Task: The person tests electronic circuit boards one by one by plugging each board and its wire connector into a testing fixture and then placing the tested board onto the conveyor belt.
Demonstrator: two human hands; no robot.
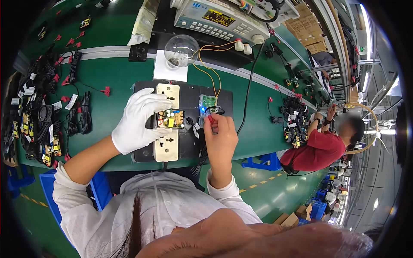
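Note:
My left hand (138, 120), in a white glove, grips an open power adapter (171, 119) whose circuit board faces up. It holds the adapter over the middle of a cream power strip (166, 149); whether its prongs are in a socket is hidden. My bare right hand (221, 139) pinches a red connector (211, 120), mostly covered by the fingers, at the lower edge of a small green circuit board (209, 101). A blue light glows beside that board. Strip and board lie on a black base plate (189, 142). A black cable (203, 155) hangs below the right hand.
A glass bulb (181, 50) on a white box stands behind the strip. Yellow wires run to a bench meter (219, 21). Heaps of adapters with cables (47, 116) lie left, another heap (294, 120) right. A person in a red shirt (316, 148) sits at the right.

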